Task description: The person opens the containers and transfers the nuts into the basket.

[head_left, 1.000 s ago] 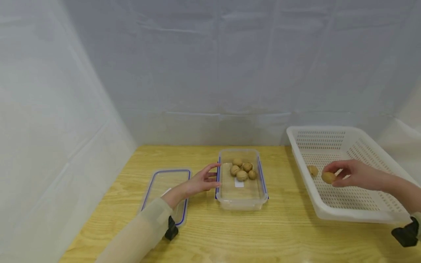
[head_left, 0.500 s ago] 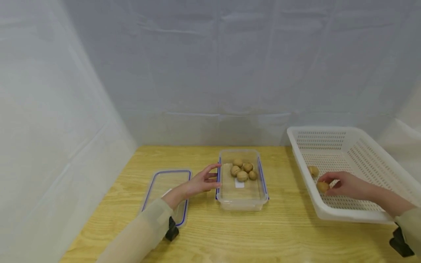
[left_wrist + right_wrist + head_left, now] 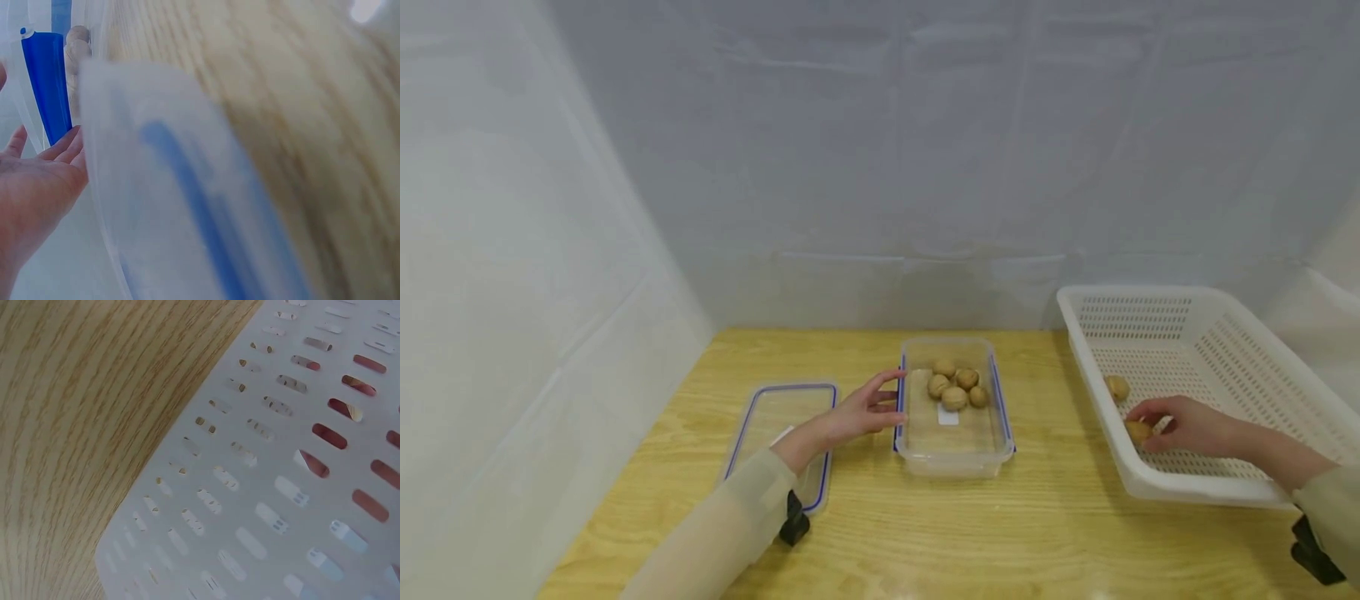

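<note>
In the head view my right hand (image 3: 1191,429) reaches into the white basket (image 3: 1138,481) and pinches a walnut (image 3: 1138,432) between thumb and fingers, low near the left wall. Just behind it lies another walnut (image 3: 1117,387). My left hand (image 3: 857,410) touches the left side of a clear plastic container (image 3: 955,458), its fingers extended and the thumb apart. Several walnuts (image 3: 954,398) sit inside that container. The left wrist view shows the left hand (image 3: 40,187) by a blue latch (image 3: 47,84). Through the basket's slots (image 3: 328,435) in the right wrist view, the right hand shows only in patches.
A clear lid (image 3: 801,396) with a blue seal lies on the wooden table (image 3: 925,533), partly beneath the left forearm. White sheeting (image 3: 880,167) hangs behind and at both sides. Bare tabletop shows between container and basket.
My right hand has moved left and lower in the basket with the walnut, mostly in the first half second. The left hand stays at the container.
</note>
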`<state>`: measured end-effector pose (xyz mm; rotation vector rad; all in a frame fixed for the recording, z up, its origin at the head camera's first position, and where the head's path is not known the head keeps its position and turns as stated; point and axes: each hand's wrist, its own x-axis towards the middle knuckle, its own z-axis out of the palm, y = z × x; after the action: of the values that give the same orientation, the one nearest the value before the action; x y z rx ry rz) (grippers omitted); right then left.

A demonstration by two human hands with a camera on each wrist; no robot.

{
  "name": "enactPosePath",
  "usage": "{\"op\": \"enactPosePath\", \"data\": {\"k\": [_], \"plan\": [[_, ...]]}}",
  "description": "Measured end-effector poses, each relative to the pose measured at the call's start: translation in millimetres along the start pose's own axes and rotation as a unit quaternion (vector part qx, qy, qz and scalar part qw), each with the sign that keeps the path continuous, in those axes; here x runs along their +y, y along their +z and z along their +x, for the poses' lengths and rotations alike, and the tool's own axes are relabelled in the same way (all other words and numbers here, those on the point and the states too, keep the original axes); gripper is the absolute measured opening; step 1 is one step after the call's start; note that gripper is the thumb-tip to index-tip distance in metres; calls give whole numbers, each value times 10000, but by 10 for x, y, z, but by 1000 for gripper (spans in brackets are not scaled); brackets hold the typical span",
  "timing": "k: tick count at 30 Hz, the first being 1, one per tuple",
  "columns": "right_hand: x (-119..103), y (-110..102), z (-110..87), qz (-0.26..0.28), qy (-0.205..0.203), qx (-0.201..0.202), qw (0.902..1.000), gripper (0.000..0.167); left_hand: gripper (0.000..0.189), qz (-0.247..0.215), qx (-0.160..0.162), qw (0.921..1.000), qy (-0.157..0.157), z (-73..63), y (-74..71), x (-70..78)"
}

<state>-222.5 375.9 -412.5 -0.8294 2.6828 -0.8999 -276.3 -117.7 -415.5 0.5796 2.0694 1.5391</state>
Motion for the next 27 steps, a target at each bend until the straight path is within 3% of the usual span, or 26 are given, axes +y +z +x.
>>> {"op": "enactPosePath", "data": {"k": [7,13,27], "plan": [[1,4,20,63,-421,65,9991,28,74,27,4,10000,-22,13,-13,5],[-40,-26,14,-38,-544,262,9982,28,74,47,6,10000,-42,4,-7,9],[-385,-367,-1,-185,-151,747,9969,33,73,49,45,10000,-29,26,-4,-16]]}}
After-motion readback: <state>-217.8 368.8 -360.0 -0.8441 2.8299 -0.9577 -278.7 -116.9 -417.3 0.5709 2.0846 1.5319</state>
